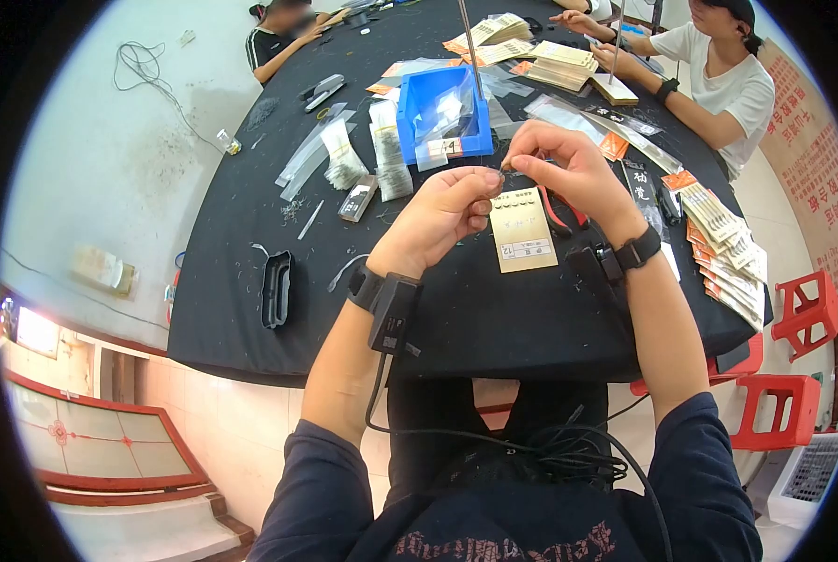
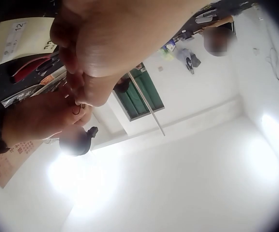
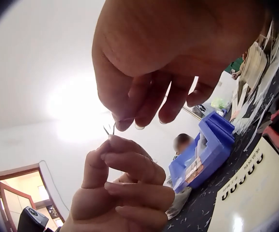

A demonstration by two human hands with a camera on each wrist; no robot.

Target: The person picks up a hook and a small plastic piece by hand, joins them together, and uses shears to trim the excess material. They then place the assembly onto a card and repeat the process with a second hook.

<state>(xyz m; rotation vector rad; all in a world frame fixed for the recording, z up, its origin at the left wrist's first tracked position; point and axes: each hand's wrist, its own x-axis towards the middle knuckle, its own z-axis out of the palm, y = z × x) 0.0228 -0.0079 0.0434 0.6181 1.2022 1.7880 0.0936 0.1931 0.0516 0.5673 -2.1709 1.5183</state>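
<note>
My left hand [image 1: 452, 206] is raised over the table and pinches a small dark fishhook [image 3: 108, 129] between thumb and forefinger, its ends sticking up. Right above it my right hand [image 1: 569, 167] meets it, thumb and forefinger pinched at the upper end of the hook; the other fingers are bent loosely. In the left wrist view the hook's curve [image 2: 79, 110] shows dark against the fingers. Below the hands lies a cream card [image 1: 522, 239] with a row of dark hooks [image 3: 243, 178] along its top. Red-handled pliers [image 1: 559, 217] lie beside the card, partly behind my right hand.
A blue bin [image 1: 483, 142] with clear bags stands beyond my hands. Bundles of pale strips [image 1: 393, 155], a small box [image 1: 358, 199] and a black tray [image 1: 276, 290] lie leftward. Stacked cards [image 1: 723, 239] line the right edge. Other people sit across the black-covered table [image 1: 419, 328].
</note>
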